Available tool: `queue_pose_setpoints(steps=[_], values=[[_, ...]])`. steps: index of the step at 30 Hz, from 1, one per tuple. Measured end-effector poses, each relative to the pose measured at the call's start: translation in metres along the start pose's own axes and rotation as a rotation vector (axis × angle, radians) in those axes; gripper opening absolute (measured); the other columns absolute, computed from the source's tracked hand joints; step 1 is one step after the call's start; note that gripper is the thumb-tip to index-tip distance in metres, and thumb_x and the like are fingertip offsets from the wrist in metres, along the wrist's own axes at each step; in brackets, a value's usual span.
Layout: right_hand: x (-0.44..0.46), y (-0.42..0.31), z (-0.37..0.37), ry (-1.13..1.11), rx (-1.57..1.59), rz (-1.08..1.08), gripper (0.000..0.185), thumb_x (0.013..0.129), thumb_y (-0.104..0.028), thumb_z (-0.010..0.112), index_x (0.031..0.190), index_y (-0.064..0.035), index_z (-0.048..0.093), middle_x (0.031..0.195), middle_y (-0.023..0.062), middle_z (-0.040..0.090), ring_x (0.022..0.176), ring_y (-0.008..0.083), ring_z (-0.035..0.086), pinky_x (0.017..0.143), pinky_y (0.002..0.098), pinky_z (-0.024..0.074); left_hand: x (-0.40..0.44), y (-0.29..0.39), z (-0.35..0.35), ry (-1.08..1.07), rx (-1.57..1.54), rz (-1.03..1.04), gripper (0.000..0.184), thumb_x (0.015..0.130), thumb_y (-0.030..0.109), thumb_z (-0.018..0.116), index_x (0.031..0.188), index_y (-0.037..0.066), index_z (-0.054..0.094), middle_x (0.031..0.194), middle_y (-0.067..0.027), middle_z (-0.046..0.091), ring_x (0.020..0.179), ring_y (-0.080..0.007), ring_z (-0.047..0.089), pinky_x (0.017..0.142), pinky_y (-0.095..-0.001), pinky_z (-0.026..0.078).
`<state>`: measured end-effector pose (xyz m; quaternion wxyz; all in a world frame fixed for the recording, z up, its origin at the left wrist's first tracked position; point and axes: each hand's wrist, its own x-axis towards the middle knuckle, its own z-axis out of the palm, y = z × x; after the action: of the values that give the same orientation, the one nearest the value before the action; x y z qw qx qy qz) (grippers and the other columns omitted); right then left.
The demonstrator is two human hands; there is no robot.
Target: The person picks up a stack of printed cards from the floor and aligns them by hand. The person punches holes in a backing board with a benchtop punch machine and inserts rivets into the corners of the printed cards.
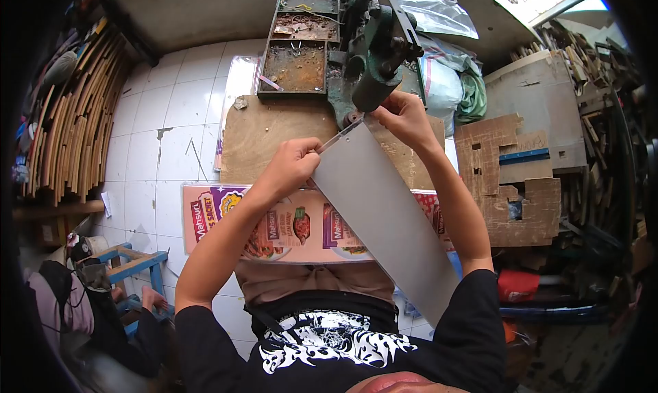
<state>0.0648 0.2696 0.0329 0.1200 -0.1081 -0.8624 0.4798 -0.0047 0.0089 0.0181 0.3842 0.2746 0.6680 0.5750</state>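
Observation:
A long, flat grey panel [384,215] slants from a green machine [375,57] down toward my right arm. Its far end, with a thin folded strip along the edge and a small hole near it, lies at the machine's lower post. My left hand [296,163] is closed on the left corner of that end. At the opposite corner, close under the machine's thick cylinder, the fingers of my right hand [409,121] are pinched on the panel. Whether a small part is also between those fingers is hidden.
A wooden board [260,136] and a printed pink sheet [291,232] lie under the work. Behind is a compartmented metal tray [295,67] with small parts. Plastic bags [439,81] and cut boards [510,187] are right. A person's hand [152,299] shows by a blue stool [137,263].

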Motion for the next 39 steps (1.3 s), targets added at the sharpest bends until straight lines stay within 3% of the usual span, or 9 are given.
queue_pose_setpoints(steps=[4, 13, 17, 20, 25, 31, 34, 36, 39], values=[[-0.002, -0.02, 0.001, -0.137, 0.241, 0.048, 0.017, 0.084, -0.006, 0.068, 0.097, 0.0039, 0.069, 0.083, -0.0006, 0.067, 0.073, 0.0036, 0.058, 0.065, 0.0203, 0.0475, -0.001, 0.004, -0.001, -0.011, 0.052, 0.001, 0.028, 0.079, 0.01, 0.042, 0.089, -0.006, 0.062, 0.074, -0.0097, 0.062, 0.063, -0.0124, 0.058, 0.055, -0.0269, 0.051], [0.001, -0.011, 0.011, -0.216, 0.33, 0.052, 0.017, 0.085, -0.007, 0.069, 0.099, 0.0021, 0.067, 0.091, 0.002, 0.068, 0.083, 0.0057, 0.061, 0.076, 0.0225, 0.049, 0.0, 0.0, 0.0, 0.022, 0.02, 0.053, 0.026, 0.079, 0.01, 0.045, 0.086, -0.008, 0.062, 0.068, -0.0109, 0.062, 0.059, -0.0146, 0.06, 0.054, -0.0298, 0.053], [0.002, -0.003, 0.014, -0.247, 0.255, 0.058, 0.017, 0.085, -0.007, 0.07, 0.099, 0.0025, 0.067, 0.091, 0.0021, 0.068, 0.082, 0.0057, 0.061, 0.076, 0.0224, 0.049, 0.0, 0.0, 0.0, 0.024, 0.009, 0.055, 0.026, 0.079, 0.01, 0.045, 0.085, -0.008, 0.062, 0.068, -0.0111, 0.062, 0.06, -0.0145, 0.061, 0.054, -0.0299, 0.053], [0.001, 0.001, 0.017, -0.224, 0.324, 0.015, 0.012, 0.084, -0.005, 0.069, 0.095, -0.0011, 0.069, 0.082, -0.0052, 0.06, 0.069, 0.0015, 0.046, 0.062, 0.0193, 0.0386, 0.0, 0.0, 0.0, 0.021, 0.004, 0.058, 0.026, 0.079, 0.01, 0.045, 0.085, -0.008, 0.062, 0.067, -0.0115, 0.062, 0.06, -0.0146, 0.061, 0.054, -0.0297, 0.054], [-0.023, -0.008, 0.002, 0.028, 0.115, -0.023, 0.021, 0.086, -0.007, 0.067, 0.106, -0.0002, 0.066, 0.089, -0.0004, 0.06, 0.075, 0.0038, 0.052, 0.066, 0.0203, 0.0432, -0.001, 0.004, 0.0, 0.021, 0.01, 0.049, 0.026, 0.079, 0.009, 0.045, 0.085, -0.009, 0.062, 0.067, -0.0114, 0.062, 0.058, -0.0147, 0.061, 0.054, -0.0294, 0.054], [-0.119, -0.039, -0.027, -0.107, 0.011, 0.307, 0.041, 0.088, -0.007, 0.065, 0.127, -0.0028, 0.054, 0.091, 0.0083, 0.065, 0.075, 0.0099, 0.059, 0.067, 0.0275, 0.0503, -0.001, -0.001, -0.003, -0.021, 0.008, 0.044, 0.03, 0.078, 0.009, 0.043, 0.094, -0.007, 0.063, 0.074, -0.0087, 0.062, 0.059, -0.011, 0.056, 0.051, -0.0253, 0.048], [-0.153, -0.05, -0.023, -0.017, 0.015, 0.298, 0.045, 0.088, -0.007, 0.064, 0.131, -0.0027, 0.051, 0.091, 0.0098, 0.065, 0.078, 0.0123, 0.061, 0.067, 0.0268, 0.0495, -0.001, 0.0, 0.0, -0.011, -0.075, 0.065, 0.03, 0.077, 0.007, 0.044, 0.096, -0.007, 0.062, 0.075, -0.007, 0.062, 0.058, -0.0099, 0.055, 0.05, -0.0238, 0.046], [-0.162, -0.05, -0.02, 0.046, -0.225, 0.024, 0.048, 0.087, -0.007, 0.066, 0.131, -0.0024, 0.051, 0.089, 0.0101, 0.062, 0.08, 0.0162, 0.059, 0.068, 0.0273, 0.048, 0.0, 0.001, -0.005, -0.047, -0.08, 0.084, 0.028, 0.079, 0.006, 0.044, 0.096, -0.006, 0.062, 0.073, -0.0072, 0.062, 0.058, -0.0097, 0.056, 0.05, -0.0244, 0.046], [-0.162, -0.049, -0.017, 0.05, -0.238, -0.056, 0.052, 0.086, -0.007, 0.067, 0.135, -0.0026, 0.049, 0.087, 0.0113, 0.056, 0.078, 0.0198, 0.055, 0.07, 0.0288, 0.046, -0.004, 0.005, -0.002, -0.082, -0.109, 0.111, 0.026, 0.081, 0.006, 0.045, 0.097, -0.005, 0.063, 0.073, -0.0069, 0.063, 0.058, -0.0086, 0.056, 0.051, -0.0242, 0.047]])
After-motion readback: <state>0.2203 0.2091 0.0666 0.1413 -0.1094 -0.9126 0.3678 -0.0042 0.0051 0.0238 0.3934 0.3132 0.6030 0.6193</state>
